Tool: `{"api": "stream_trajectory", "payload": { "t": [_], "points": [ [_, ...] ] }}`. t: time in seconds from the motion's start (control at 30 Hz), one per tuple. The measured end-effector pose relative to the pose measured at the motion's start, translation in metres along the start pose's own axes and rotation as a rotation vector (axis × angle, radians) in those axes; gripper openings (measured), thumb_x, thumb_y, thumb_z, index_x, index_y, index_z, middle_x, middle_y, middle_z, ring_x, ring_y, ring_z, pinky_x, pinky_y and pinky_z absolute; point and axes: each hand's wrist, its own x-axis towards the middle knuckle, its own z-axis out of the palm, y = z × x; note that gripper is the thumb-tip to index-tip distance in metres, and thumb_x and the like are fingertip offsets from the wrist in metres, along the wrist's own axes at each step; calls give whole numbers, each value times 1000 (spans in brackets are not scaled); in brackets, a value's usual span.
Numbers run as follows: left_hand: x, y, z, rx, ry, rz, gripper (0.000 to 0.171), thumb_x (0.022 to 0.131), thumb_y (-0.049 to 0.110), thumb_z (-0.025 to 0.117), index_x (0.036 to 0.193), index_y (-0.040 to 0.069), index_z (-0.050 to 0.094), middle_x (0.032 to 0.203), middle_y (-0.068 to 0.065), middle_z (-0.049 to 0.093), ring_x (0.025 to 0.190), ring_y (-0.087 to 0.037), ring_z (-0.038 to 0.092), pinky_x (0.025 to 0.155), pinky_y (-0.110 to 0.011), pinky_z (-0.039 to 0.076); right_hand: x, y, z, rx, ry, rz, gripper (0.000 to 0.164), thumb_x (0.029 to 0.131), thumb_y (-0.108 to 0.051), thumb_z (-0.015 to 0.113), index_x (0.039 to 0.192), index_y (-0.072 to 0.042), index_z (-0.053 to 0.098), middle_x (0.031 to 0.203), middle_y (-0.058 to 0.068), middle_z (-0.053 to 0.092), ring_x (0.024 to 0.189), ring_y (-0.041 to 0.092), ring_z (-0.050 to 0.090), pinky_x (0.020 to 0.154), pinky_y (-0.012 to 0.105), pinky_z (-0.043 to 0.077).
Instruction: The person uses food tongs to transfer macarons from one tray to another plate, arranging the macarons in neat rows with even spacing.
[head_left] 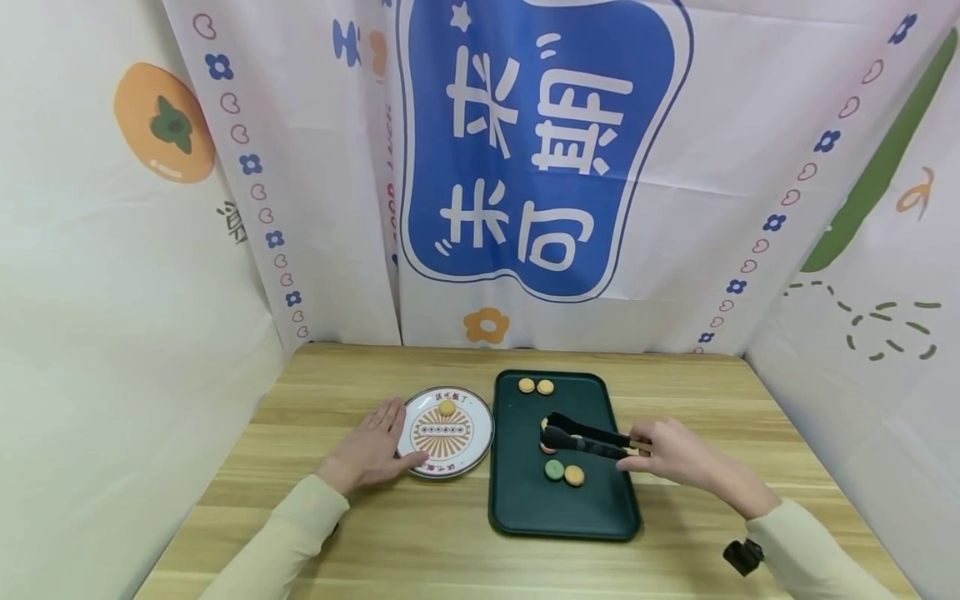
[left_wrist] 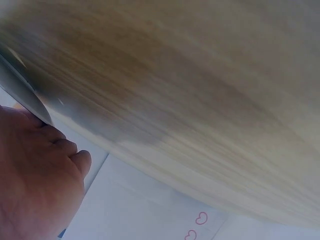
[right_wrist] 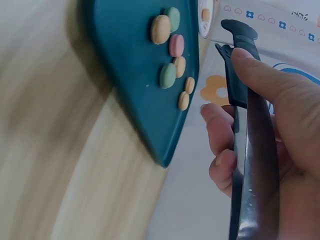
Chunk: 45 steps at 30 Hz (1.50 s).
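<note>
Table (head_left: 405, 554), wood-grained: we found all pieces upon it.
Tray (head_left: 525, 512), dark green, rimmed: we counted seven macarons (right_wrist: 167, 76) aboard, four pale orange, two green, one pink.
Plate (head_left: 482, 433), white, printed: one yellow macaron (head_left: 447, 408), near the far rim.
Tongs (head_left: 585, 447), black-headed: heads parted above the tray's middle; we saw nothing between them. We judged them light and springy, best held mid-shank.
Left hand (head_left: 373, 446): fingers straight at the plate's edge, thumb spread apart over the rim.
Right hand (head_left: 670, 450): thumb and fingers pinching the tongs.
Macarons, smallest: we judged them light, dry, brittle-shelled, best taken gently round the sides.
</note>
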Motion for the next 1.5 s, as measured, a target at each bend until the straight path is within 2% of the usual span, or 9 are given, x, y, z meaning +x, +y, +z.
{"api": "stream_trajectory", "payload": {
  "t": [0.2, 0.37, 0.77, 1.03, 1.5],
  "points": [
    [0, 0, 2, -6, 4, 10, 107, 90, 78, 34, 152, -8, 21, 161, -26, 18, 151, -39, 18, 124, -50, 22, -10, 12, 7, -8, 10, 9, 32, 84, -42, 75, 78, -17, 55, 62, -10, 42, 51, -1, 34, 47, 17, 30],
    [0, -1, 3, -4, 21, 26, 107, 90, 78, 34, 151, -9, 23, 161, -27, 19, 150, -40, 19, 123, -50, 22, -18, 19, 15, -43, 9, 2, 35, 84, -46, 73, 77, -17, 55, 61, -11, 38, 52, -2, 31, 48, 16, 28],
    [-1, 0, -1, 7, 30, 32, 105, 91, 75, 37, 151, -10, 24, 160, -27, 21, 150, -40, 21, 123, -51, 21, -35, 31, 27, -66, 17, -6, 30, 85, -47, 72, 83, -19, 59, 60, -14, 43, 52, -4, 34, 48, 17, 33],
    [-2, -1, -1, 12, 31, 29, 105, 92, 75, 36, 150, -11, 24, 159, -29, 21, 149, -41, 21, 123, -51, 21, -39, 32, 29, -49, 6, -4, 26, 85, -43, 72, 86, -20, 61, 61, -14, 46, 53, -4, 35, 49, 17, 34],
    [-1, -1, 2, 14, 34, 17, 106, 90, 77, 35, 151, -10, 23, 160, -27, 20, 150, -40, 20, 124, -50, 21, -41, 34, 35, -23, -25, -27, 30, 86, -44, 72, 88, -16, 62, 61, -15, 46, 53, -5, 36, 47, 16, 35]
  ]
}}
